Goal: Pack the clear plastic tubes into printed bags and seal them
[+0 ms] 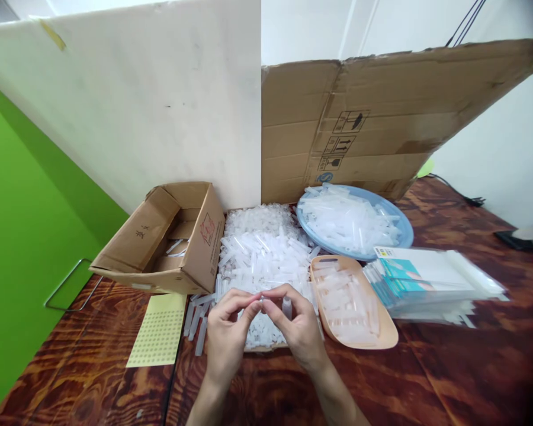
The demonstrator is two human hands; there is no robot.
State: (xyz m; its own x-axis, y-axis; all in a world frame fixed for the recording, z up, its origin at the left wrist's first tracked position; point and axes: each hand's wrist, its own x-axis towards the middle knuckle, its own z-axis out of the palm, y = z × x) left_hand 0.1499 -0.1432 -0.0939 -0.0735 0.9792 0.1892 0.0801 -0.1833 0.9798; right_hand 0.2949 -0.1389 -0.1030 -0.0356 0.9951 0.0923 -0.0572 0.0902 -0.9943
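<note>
My left hand (228, 334) and my right hand (302, 337) meet fingertip to fingertip above a heap of small translucent plastic pieces (266, 254). Pinched between both thumbs and index fingers is a small clear piece (262, 298), too small to make out fully. A frosted plastic tube (286, 307) stands out from the curled fingers of my right hand. Just right of that hand lies a peach tray (387, 334) holding frosted tubes. Several loose tubes (196, 319) lie on the wood to the left of my left hand.
An open cardboard box (199, 248) stands at the left, with a yellow sticker sheet (157, 331) before it. A blue basin (406, 228) heaped with tubes is at the back right. Stacked clear packets (439, 278) lie right of the tray. A cardboard panel (382, 118) rises behind.
</note>
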